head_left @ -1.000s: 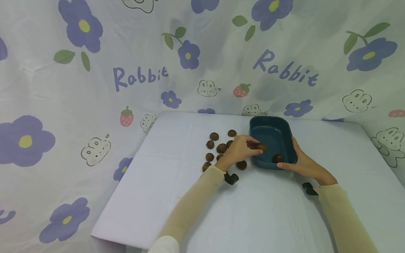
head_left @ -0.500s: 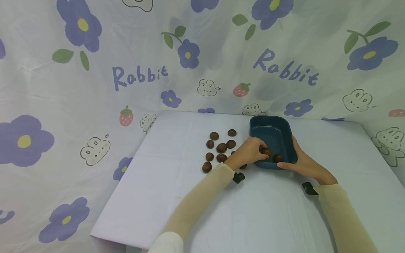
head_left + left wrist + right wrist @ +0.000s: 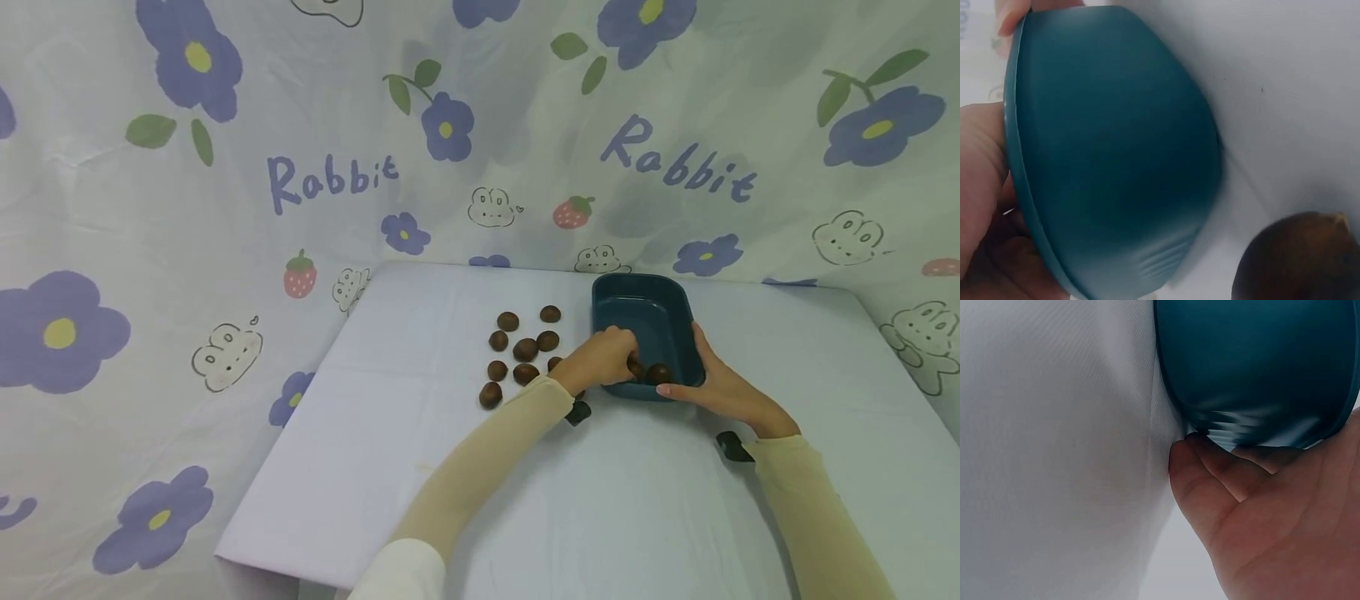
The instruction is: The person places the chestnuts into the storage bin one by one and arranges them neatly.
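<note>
From the head, a deep blue-green dish (image 3: 637,300) sits on a white table (image 3: 360,467). The left hand (image 3: 602,358) reaches over the dish's left side, and its fingers bend down inside, near the close end. The fingertips touch a brown nut (image 3: 637,369) and hide part of it. I cannot tell if they pinch it or have let it go. Another nut (image 3: 659,374) lies just to the right of that one, in the same end of the dish. The right hand (image 3: 723,387) grips the dish at its close right corner, with the thumb over the rim. More brown nuts, the loose nuts (image 3: 526,350), lie spread on the table to the left of the dish. Each arm has a light sleeve (image 3: 480,467) and a black gadget (image 3: 733,447) at the wrist.

From the left wrist, the outside of the dish fills the middle. The left hand is behind the rim, so the nut by its fingertips is hidden. One big loose nut is on the table, low on the right.

From the right wrist, the right hand's fingers (image 3: 1200,481) curl against the dish's outside wall.
</note>
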The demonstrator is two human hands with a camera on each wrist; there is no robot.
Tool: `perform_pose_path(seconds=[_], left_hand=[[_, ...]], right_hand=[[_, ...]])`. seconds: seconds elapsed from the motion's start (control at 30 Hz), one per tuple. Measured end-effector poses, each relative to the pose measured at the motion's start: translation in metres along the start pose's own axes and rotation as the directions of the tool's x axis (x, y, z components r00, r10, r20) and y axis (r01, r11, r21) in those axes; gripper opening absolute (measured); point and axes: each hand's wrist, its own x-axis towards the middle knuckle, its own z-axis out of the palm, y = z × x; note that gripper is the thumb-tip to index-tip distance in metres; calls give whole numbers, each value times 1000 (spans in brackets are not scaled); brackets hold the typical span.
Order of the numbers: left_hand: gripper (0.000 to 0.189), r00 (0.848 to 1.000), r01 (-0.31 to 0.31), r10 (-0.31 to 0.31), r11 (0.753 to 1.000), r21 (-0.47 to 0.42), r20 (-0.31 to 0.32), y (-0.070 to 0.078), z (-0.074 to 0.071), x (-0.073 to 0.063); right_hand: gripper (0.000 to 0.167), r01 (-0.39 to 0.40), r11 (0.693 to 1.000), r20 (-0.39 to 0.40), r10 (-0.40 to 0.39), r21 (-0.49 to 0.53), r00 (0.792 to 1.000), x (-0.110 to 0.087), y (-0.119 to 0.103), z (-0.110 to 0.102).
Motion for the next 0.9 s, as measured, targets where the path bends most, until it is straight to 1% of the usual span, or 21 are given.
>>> perform_pose_path(seconds=[0.13,0.27,0.47,0.6,0.67,0.73,0.8,0.9], left_hand=[[11,1000,2,-3,1000,5,28,4,-2,3],[11,999,-1,1,1000,3,51,7,-2,6],[10,997,-21,19,999,29,75,10,1,14],[9,993,-25,21,999,30,114,11,3,17],[10,992,-14,11,1000,23,130,11,3,17],[11,991,-11,8,1000,17,135,10,3,16],[14,992,-15,14,1000,7,128,9,2,15],[21,994,-39,42,999,-29,102,5,1,11]], right_hand=[[129,13,1000,0,-13,10,1000,0,0,0],[129,6,1000,2,-6,2,1000,0,1,-2],[128,13,1000,-4,-12,17,1000,-2,1,-5],[128,11,1000,1,-11,21,1000,-3,3,-3],[128,17,1000,3,-17,22,1000,-2,3,-2],[127,25,999,2,-25,19,1000,-1,3,-1],[128,27,1000,-2,-27,12,1000,1,3,-1],[128,29,1000,-5,-29,12,1000,2,3,-1]])
